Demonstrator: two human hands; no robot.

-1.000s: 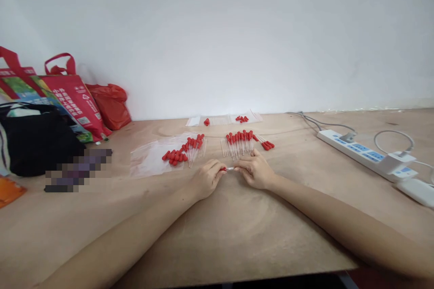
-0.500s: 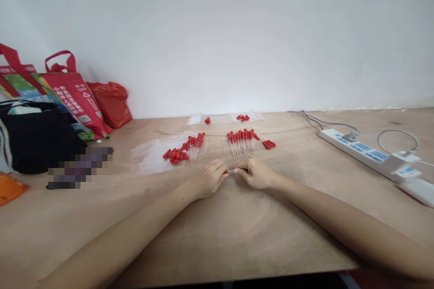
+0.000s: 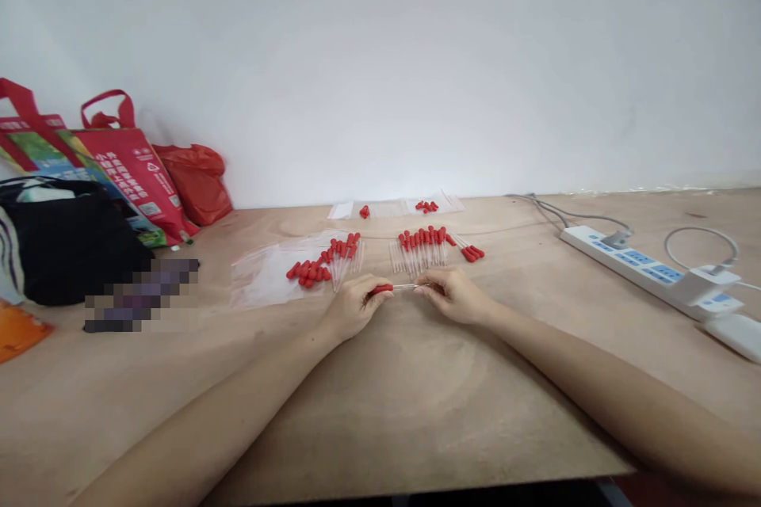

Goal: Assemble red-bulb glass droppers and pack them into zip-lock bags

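Red rubber caps one end of the glass dropper (image 3: 395,287) that I see pinched between both hands, low over the plywood table (image 3: 416,412) and just in front of the stock. My left hand (image 3: 355,306) grips the red bulb end with thumb and forefinger. My right hand (image 3: 453,297) nips the clear glass tip, so the dropper lies level between them. Just beyond the left hand, a heap of droppers (image 3: 324,261) rests partly on a clear plastic bag (image 3: 265,273). Beyond the right hand sits a tidy row of droppers (image 3: 422,247), with loose red bulbs (image 3: 472,253) beside it. A white power strip (image 3: 648,269) lies well off to the right.
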